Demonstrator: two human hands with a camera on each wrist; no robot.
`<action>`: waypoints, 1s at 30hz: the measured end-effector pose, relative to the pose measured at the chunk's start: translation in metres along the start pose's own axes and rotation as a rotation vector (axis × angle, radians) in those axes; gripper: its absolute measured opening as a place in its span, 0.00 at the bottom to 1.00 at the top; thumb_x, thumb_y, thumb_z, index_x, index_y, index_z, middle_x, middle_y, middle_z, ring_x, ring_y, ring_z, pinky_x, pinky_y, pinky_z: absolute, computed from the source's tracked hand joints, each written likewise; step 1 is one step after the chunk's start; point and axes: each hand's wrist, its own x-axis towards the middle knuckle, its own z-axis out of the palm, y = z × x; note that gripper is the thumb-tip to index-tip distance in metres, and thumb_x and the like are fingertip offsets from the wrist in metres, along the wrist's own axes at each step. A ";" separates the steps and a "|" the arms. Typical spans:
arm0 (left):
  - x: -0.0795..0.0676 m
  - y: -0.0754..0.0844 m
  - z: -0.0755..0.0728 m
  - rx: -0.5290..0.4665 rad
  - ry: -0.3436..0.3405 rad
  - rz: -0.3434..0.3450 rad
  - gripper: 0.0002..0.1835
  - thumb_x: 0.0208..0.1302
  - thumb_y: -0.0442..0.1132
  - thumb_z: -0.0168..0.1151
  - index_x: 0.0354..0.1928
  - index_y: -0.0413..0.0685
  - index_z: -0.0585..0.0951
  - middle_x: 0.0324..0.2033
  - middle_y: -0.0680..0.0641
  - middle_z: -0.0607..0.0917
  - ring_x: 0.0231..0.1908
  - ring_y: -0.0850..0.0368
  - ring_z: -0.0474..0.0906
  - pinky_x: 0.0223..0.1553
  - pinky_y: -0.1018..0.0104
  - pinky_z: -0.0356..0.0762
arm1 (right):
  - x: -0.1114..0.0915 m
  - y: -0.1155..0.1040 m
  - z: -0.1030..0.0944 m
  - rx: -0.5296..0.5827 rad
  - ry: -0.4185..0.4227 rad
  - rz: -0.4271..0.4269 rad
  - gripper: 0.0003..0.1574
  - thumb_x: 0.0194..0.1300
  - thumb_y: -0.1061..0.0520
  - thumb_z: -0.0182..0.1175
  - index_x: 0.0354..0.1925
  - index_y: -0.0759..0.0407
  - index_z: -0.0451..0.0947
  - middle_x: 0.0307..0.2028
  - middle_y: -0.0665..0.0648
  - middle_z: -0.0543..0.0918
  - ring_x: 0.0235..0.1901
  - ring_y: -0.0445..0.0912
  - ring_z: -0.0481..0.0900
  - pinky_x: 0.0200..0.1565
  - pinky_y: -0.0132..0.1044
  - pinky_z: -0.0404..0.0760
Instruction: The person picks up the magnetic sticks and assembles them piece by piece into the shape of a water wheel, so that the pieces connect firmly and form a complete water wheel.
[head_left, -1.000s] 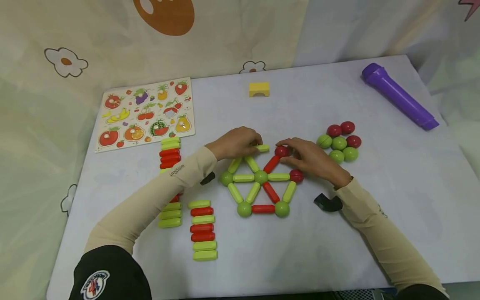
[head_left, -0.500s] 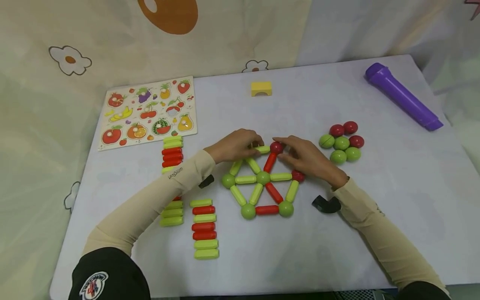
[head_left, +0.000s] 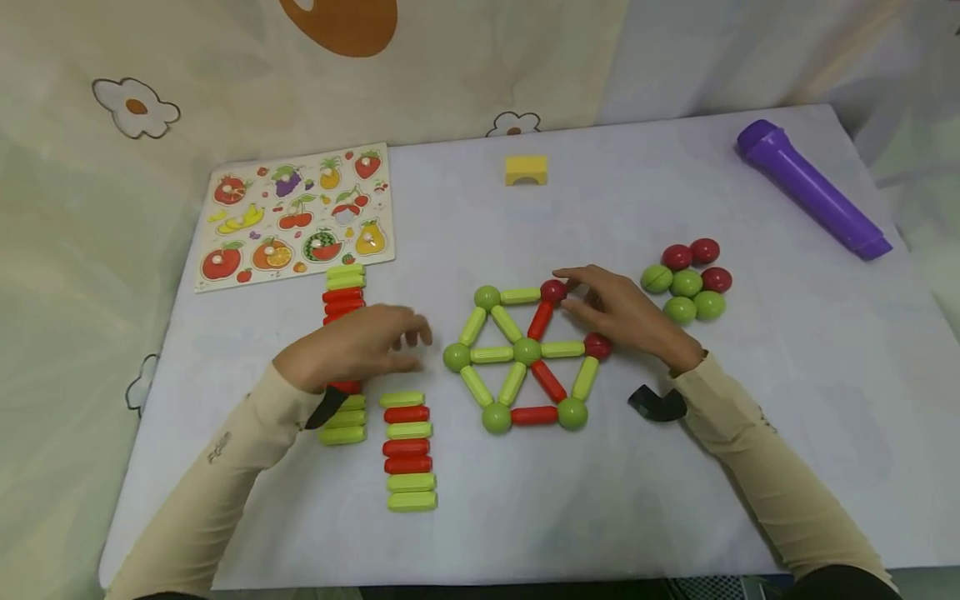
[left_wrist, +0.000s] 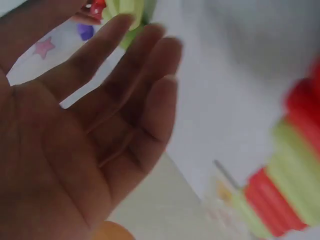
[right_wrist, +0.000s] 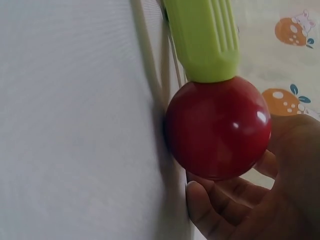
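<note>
A flat frame of green and red rods joined by balls lies mid-table, a green ball at its centre. My right hand pinches the red ball at its upper right corner, index finger at the top and thumb lower down. A green rod runs left from that ball to a green ball. Another red ball looms close in the right wrist view and partly hides the fingers. My left hand, fingers loosely bent and holding nothing, hovers over the left column of rods.
A second column of rods lies left of the frame. Several loose red and green balls sit to the right. Behind are a fruit puzzle board, a yellow arch block and a purple microphone-shaped toy.
My left hand has let go of the green rod at the frame's top and moved left and nearer, over the rods. My right hand has drawn the red ball left against that rod's end.
</note>
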 end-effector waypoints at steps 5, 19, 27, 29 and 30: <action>-0.024 -0.009 0.022 0.008 -0.135 -0.106 0.13 0.55 0.38 0.71 0.43 0.50 0.82 0.35 0.52 0.80 0.37 0.57 0.74 0.40 0.63 0.76 | -0.001 0.000 -0.004 -0.004 0.002 -0.004 0.30 0.65 0.58 0.61 0.65 0.56 0.68 0.48 0.55 0.79 0.38 0.47 0.74 0.40 0.41 0.77; -0.021 -0.030 0.032 -0.139 -0.105 -0.053 0.07 0.58 0.36 0.68 0.39 0.50 0.82 0.29 0.55 0.79 0.32 0.58 0.73 0.36 0.65 0.74 | -0.004 0.001 -0.008 -0.005 0.035 0.002 0.27 0.65 0.59 0.61 0.62 0.56 0.71 0.47 0.56 0.80 0.37 0.47 0.77 0.40 0.42 0.77; -0.010 -0.021 0.022 -0.118 0.070 0.040 0.11 0.60 0.38 0.66 0.45 0.47 0.81 0.35 0.54 0.82 0.36 0.59 0.75 0.40 0.65 0.76 | -0.004 0.002 -0.010 -0.001 0.038 0.010 0.26 0.65 0.59 0.61 0.62 0.56 0.71 0.47 0.56 0.80 0.38 0.48 0.76 0.41 0.42 0.77; -0.005 -0.013 0.014 -0.089 0.124 0.096 0.11 0.61 0.38 0.66 0.45 0.46 0.81 0.37 0.53 0.82 0.38 0.58 0.76 0.42 0.63 0.77 | -0.004 0.002 -0.010 -0.005 0.040 0.011 0.25 0.65 0.59 0.60 0.60 0.57 0.73 0.45 0.56 0.80 0.37 0.48 0.76 0.40 0.42 0.77; -0.001 -0.007 0.009 -0.070 0.145 0.124 0.11 0.61 0.38 0.66 0.45 0.46 0.81 0.38 0.53 0.82 0.40 0.57 0.76 0.44 0.62 0.77 | -0.004 0.002 -0.010 -0.010 0.039 0.014 0.23 0.66 0.59 0.60 0.59 0.57 0.73 0.44 0.56 0.81 0.36 0.47 0.76 0.40 0.41 0.77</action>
